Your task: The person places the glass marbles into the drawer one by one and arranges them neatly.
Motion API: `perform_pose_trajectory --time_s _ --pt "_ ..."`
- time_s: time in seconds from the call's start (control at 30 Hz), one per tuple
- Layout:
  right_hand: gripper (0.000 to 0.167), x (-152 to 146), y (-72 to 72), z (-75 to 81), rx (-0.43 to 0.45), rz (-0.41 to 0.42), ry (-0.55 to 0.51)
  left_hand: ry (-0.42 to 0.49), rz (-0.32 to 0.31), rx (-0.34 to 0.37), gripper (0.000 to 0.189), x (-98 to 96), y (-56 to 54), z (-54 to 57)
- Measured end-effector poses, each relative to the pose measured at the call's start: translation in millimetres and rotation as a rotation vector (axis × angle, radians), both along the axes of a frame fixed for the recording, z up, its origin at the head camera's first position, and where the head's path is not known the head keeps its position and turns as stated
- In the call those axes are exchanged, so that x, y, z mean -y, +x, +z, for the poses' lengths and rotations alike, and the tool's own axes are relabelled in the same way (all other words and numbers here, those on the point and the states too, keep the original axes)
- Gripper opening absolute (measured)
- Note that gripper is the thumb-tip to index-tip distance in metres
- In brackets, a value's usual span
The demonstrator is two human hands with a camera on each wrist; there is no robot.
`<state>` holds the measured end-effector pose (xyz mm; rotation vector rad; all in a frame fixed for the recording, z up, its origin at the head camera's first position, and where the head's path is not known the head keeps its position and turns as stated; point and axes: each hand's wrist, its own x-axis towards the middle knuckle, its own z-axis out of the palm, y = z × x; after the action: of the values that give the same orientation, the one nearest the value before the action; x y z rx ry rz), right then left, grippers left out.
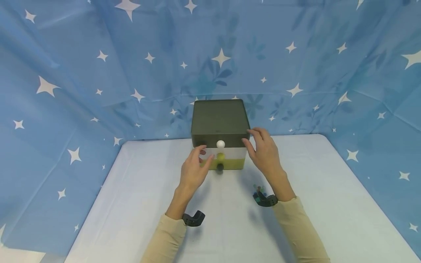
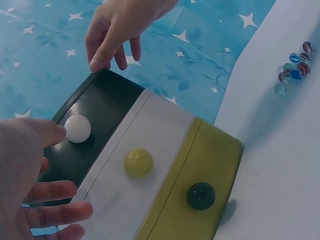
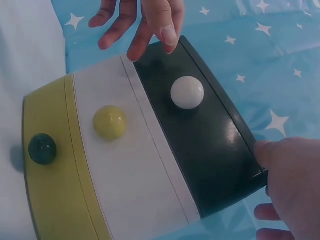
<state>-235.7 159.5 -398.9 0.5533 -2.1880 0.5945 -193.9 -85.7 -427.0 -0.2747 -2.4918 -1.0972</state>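
Three-drawer box (image 1: pixel 221 116) at the far middle of a white table (image 1: pixel 329 190), close to a blue, star-patterned cloth (image 1: pixel 141 73). The left hand (image 1: pixel 192 170) hides the left end of the lower fronts; the tan sleeves (image 1: pixel 166 237) are cut off at the near edge. Marbles (image 2: pixel 301 70), right of the box, are partly covered by a black strap (image 1: pixel 270 200) from above. A possible mark along the box top's front edge is too faint to read. Drawers, all closed: upper, dark green, white knob (image 3: pixel 187 92); middle, white, yellow knob (image 3: pixel 110 122); lower, yellow, dark green knob (image 3: pixel 42 148). Left hand open, fingers bent and apart, near the upper drawer's left edge. Right hand (image 1: pixel 263 151) loosely open, thumb at the upper right corner; whether it presses, I cannot tell.
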Motion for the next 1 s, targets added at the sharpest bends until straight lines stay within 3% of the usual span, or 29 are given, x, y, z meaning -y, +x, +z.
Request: perform_pose_trajectory --time_s 0.23,0.53,1.0 --pt "0.021 -2 -3.6 -6.9 -0.069 0.008 -0.062 -0.003 -0.03 -0.023 0.041 -6.6 -2.5 -4.4" --pt "0.014 -1 -11.2 -2.7 -0.051 0.041 -0.18 -0.007 -0.054 -0.109 0.039 -14.3 -11.8 -4.5" --pt "0.015 2 -14.9 -1.9 -0.037 0.055 -0.216 0.015 -0.086 -0.104 0.035 -24.0 -23.8 4.9"
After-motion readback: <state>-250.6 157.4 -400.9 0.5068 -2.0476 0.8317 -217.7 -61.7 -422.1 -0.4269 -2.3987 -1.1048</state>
